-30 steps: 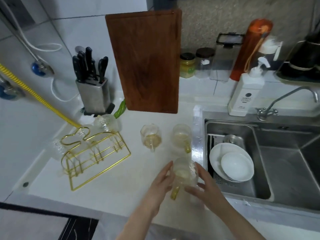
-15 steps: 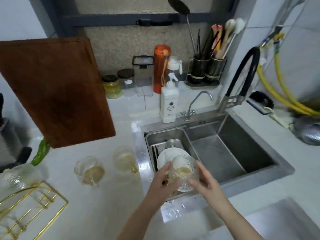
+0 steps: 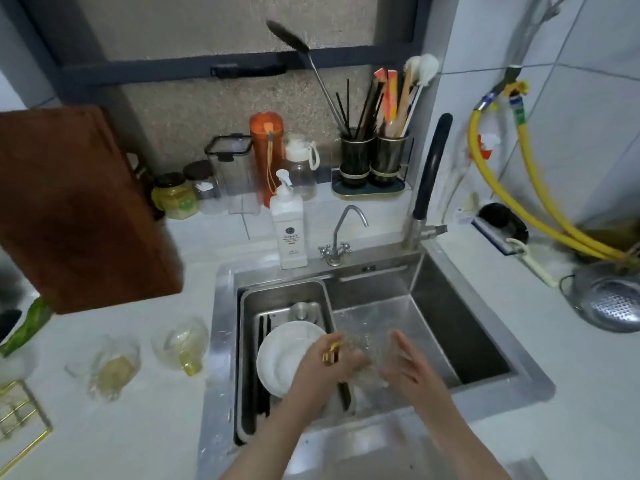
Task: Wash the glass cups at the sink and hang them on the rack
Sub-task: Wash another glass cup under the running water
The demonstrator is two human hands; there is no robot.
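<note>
Over the steel sink (image 3: pixel 460 327), the left hand (image 3: pixel 323 367) grips a clear textured glass cup (image 3: pixel 363 351) by its gold handle, motion-blurred. The right hand (image 3: pixel 408 367) hovers just beside it, fingers straight, apart from the left.

1 glass cup (image 3: pixel 363 355) with a gold handle is over the sink (image 3: pixel 485 341), blurry and tipped. 2 more glass cups sit on the white table to the left: 1 (image 3: pixel 181 346) close by the sink, 1 (image 3: pixel 110 367) farther left. A corner of the gold rack (image 3: pixel 20 420) shows at the left edge.
</note>
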